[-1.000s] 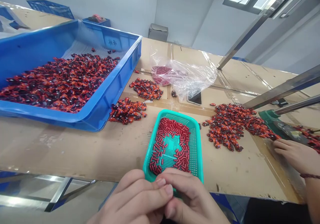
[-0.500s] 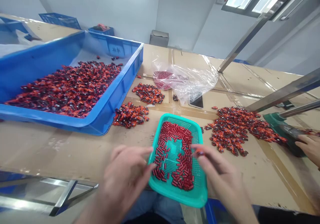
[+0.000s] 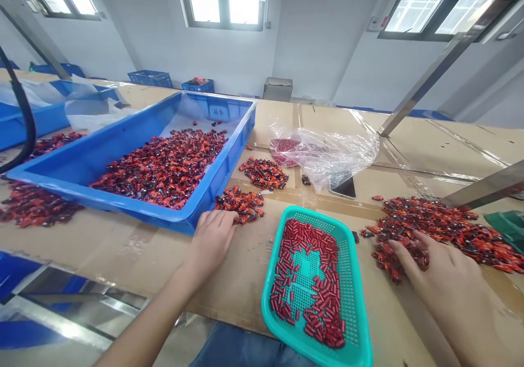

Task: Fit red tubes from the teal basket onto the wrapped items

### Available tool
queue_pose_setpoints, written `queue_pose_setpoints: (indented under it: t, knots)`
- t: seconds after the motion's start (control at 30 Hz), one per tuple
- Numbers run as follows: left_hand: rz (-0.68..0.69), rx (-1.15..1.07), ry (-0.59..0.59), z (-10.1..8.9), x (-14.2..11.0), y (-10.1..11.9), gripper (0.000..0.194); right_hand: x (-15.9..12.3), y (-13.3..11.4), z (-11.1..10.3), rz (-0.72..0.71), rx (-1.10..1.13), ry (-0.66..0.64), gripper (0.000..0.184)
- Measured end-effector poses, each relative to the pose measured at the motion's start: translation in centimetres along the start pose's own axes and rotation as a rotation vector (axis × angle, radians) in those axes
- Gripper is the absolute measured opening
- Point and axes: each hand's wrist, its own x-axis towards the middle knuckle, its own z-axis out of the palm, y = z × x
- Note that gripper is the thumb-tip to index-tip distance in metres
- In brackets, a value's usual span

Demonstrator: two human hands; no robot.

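Note:
My left hand [image 3: 213, 237] rests on the table at the near edge of a small pile of red-orange and black plastic pieces [image 3: 241, 205]. Its fingers are curled together, and what they hold, if anything, is hidden. Over a larger pile of the same pieces [image 3: 434, 222] on the right, my right hand [image 3: 450, 279] reaches with thumb and forefinger apart at the near pieces. Between my hands stands a green perforated basket [image 3: 357, 301], holding many short dark-red tubes [image 3: 305, 230].
A big blue tray [image 3: 135, 206] full of similar pieces stands at left, with more pieces [image 3: 36, 206] beside it. Behind the basket lie another small pile [image 3: 264, 173], a clear plastic bag [image 3: 339, 151] and a phone [image 3: 344, 185]. A metal post [image 3: 429, 83] rises at right.
My left hand has moved from the basket's left rim out to the small pile. My right hand has left the basket for the right pile; the piece it held is no longer visible. The view has shifted.

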Motion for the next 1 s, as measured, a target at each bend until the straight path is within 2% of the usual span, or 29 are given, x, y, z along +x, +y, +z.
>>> queue_pose_setpoints:
  t: [0.1,0.2,0.27,0.33,0.47,0.6,0.7,0.8,0.9,1.0]
  knots:
    - [-0.019,-0.183,0.015,-0.9,-0.6,1.5,0.020,-1.7,-3.9,-1.0,-0.281,0.153,0.007,0.047]
    - [-0.044,-0.408,0.018,-1.4,-1.6,3.2,0.020,-3.6,-8.4,-1.8,-0.578,0.309,-0.151,0.024]
    - [-0.088,-0.553,0.014,-1.5,-2.4,4.3,0.012,-4.4,-10.6,-1.8,-0.665,0.254,-0.222,0.020]
    - [-0.144,-0.682,-0.003,-1.5,-3.2,5.2,0.004,-4.7,-11.7,-1.4,-0.678,0.147,-0.249,0.018]
    - [-0.219,-0.871,-0.059,-1.6,-4.2,6.5,0.016,-4.7,-12.0,-0.4,-0.673,0.065,-0.257,0.028]
    - [-0.289,-1.071,0.009,-1.6,-5.1,7.8,0.025,-4.7,-12.0,0.0,-0.678,0.096,-0.251,0.036]
    - [-0.256,-1.097,0.057,-1.5,-6.0,8.8,0.028,-4.6,-12.2,-0.6,-0.676,0.178,-0.254,0.034]
    - [-0.186,-1.065,0.052,-1.9,-6.5,9.7,0.030,-4.1,-12.6,-2.3,-0.623,0.381,-0.308,0.025]
    - [-0.056,-0.961,0.032,-2.4,-6.4,10.2,0.032,-3.7,-13.5,-4.6,-0.458,0.770,-0.369,0.016]
    - [0.098,-0.822,0.018,-2.6,-5.9,10.6,0.031,-4.0,-14.9,-6.3,-0.365,1.074,-0.342,0.017]
